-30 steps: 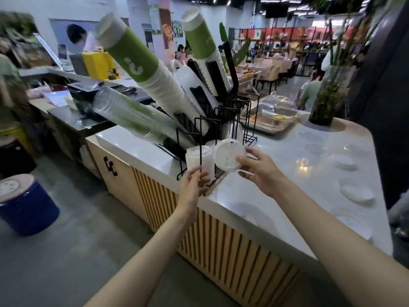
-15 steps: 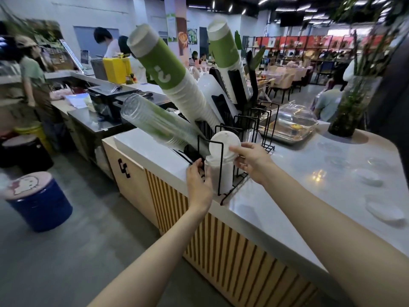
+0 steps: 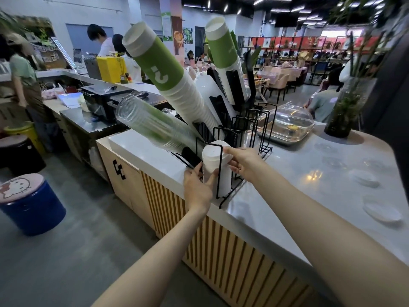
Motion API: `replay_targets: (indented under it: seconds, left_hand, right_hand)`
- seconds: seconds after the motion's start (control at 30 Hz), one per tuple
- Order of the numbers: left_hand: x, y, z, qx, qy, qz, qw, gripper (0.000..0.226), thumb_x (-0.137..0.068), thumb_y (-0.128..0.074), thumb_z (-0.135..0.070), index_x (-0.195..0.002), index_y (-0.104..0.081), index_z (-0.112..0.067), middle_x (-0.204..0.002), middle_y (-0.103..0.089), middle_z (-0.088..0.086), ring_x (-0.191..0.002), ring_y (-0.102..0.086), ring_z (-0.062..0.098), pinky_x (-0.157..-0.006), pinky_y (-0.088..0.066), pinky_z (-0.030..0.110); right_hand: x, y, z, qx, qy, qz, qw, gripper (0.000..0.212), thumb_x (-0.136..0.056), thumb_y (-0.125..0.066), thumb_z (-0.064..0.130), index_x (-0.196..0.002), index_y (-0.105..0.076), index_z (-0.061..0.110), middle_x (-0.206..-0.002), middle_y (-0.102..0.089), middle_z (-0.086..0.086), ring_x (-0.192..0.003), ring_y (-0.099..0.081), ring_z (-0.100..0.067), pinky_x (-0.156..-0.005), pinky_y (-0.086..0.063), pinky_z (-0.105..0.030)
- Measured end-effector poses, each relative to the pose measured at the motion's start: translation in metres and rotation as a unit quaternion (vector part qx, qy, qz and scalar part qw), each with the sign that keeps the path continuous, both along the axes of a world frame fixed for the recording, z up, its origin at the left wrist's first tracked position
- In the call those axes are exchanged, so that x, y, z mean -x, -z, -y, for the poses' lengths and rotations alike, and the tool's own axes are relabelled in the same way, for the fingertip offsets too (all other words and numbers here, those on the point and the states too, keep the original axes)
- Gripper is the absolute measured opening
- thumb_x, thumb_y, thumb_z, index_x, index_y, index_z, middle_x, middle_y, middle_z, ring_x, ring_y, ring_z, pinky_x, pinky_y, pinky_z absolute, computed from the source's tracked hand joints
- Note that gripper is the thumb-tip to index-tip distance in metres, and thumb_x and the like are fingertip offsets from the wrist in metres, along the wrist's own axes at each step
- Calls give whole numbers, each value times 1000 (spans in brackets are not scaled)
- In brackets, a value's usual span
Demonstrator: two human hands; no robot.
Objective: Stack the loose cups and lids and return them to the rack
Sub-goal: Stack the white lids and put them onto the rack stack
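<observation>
A stack of white lids (image 3: pixel 211 165) stands in the front slot of the black wire rack (image 3: pixel 247 127) on the white counter (image 3: pixel 287 185). My left hand (image 3: pixel 197 187) cups the stack from the near left side. My right hand (image 3: pixel 240 160) grips its upper right edge, fingertips on the top lid. Long sleeves of green-and-white paper cups (image 3: pixel 168 85) and clear plastic cups (image 3: pixel 150 122) lean out of the rack to the upper left. Loose lids, white (image 3: pixel 381 210) and clear (image 3: pixel 334 162), lie scattered on the counter at the right.
A clear-domed tray (image 3: pixel 287 125) sits behind the rack, and a vase with green stems (image 3: pixel 345 107) stands at the far right. A blue drum stool (image 3: pixel 28 202) is on the floor at left. People stand behind the back counter.
My right hand brought a single white lid down onto the stack that my left hand holds, and the stack now sits lower in the rack's front slot. The camera moved closer.
</observation>
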State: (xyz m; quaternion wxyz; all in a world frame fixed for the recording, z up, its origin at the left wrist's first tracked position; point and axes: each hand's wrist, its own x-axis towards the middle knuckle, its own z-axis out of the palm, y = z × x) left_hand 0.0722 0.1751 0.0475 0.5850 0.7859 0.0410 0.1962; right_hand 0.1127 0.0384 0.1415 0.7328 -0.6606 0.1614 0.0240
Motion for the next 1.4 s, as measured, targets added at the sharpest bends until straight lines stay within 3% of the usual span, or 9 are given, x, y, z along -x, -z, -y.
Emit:
replay_targets:
  seconds: [0.2,0.27,0.37,0.53,0.67,0.93,1.17,1.33,1.4]
  left_hand:
    - [-8,-1,0,-5,13,26,1000,56,-91,-71,-50,-141,-60,-27,-106,-58,2,-97,-61,20,-75,-45,17]
    - [-10,-2,-1,-12,17,24,1000,54,-91,-72,-46,-140,-63,-25,-92,-53,-1,-82,-55,6,-65,-41,8]
    - [-12,-3,-2,-2,16,27,1000,57,-90,-76,-44,-141,-62,-23,-84,-50,-9,-76,-51,-11,-68,-40,0]
    - [-15,-4,-2,11,13,22,1000,57,-89,-77,-43,-139,-64,-20,-81,-49,-9,-72,-47,5,-64,-38,17]
    - [-17,-2,-2,14,34,28,999,49,-90,-76,-41,-133,-68,-18,-84,-51,-1,-72,-44,8,-64,-36,17]
    - [-12,-3,-3,49,36,34,998,53,-89,-79,-35,-137,-65,-19,-81,-50,-3,-74,-47,11,-69,-40,22]
    - [-10,-2,-1,80,43,48,995,51,-90,-79,-30,-137,-64,-17,-80,-52,-3,-73,-49,11,-70,-43,22]
    - [-8,0,2,103,43,52,992,47,-90,-78,-34,-133,-66,-19,-77,-52,-5,-70,-49,8,-69,-45,20]
    - [-8,1,2,108,42,53,992,46,-90,-78,-36,-131,-67,-20,-77,-54,-6,-70,-50,8,-70,-46,23]
  right_hand:
    - [-3,8,0,50,8,1,999,59,-78,-85,29,-124,-57,6,-92,-67,-6,-62,-62,-11,-56,-41,-27]
    - [-5,11,2,59,11,9,998,55,-78,-84,33,-118,-55,9,-100,-67,-9,-67,-63,-14,-58,-42,-28]
    - [-7,12,1,100,19,38,994,44,-79,-82,39,-94,-49,15,-98,-65,-10,-69,-64,-18,-54,-48,-29]
    - [-4,14,-2,229,42,116,966,53,-80,-75,56,-75,-41,17,-68,-54,-5,-56,-58,-22,-46,-50,-34]
    - [-4,12,1,369,55,123,920,58,-81,-65,68,-64,-41,18,-58,-44,4,-53,-41,-15,-49,-31,-33]
    - [2,20,4,327,35,133,935,42,-85,-70,46,-68,-46,16,-65,-52,0,-65,-56,-22,-60,-41,-33]
    - [6,16,4,447,42,139,883,49,-91,-56,63,-72,-44,19,-77,-56,-2,-72,-52,-23,-61,-40,-35]
    - [0,20,4,428,30,90,899,54,-90,-56,64,-71,-54,13,-76,-68,-5,-71,-63,-26,-65,-50,-37]
    - [-2,23,2,387,26,82,918,56,-89,-56,64,-74,-60,10,-66,-72,-4,-56,-67,-19,-61,-55,-35]
